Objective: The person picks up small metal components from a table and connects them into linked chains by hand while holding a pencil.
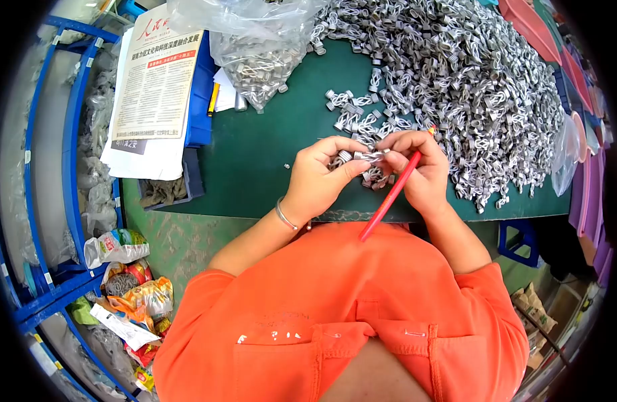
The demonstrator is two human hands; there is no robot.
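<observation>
Near the front edge of the green table, my left hand (pixel 324 175) and my right hand (pixel 419 171) meet over a small silver metal part (pixel 370 156). The fingers of both hands pinch this twisted piece between them. A red pen (pixel 391 197) also rests in my right hand, slanting down toward the orange shirt. Several similar parts lie under and just behind my fingers. Beyond my hands a large heap of silver parts (pixel 469 87) spreads over the table's right side. A metal bracelet (pixel 285 216) circles my left wrist.
A clear bag of parts (pixel 261 60) stands at the back of the green table (pixel 241 161). Left of it, a newspaper (pixel 155 87) covers a blue bin (pixel 202 100). Blue shelving (pixel 74 134) lines the left. Pink trays (pixel 533 27) border the heap; a blue stool (pixel 519 242) is under the table.
</observation>
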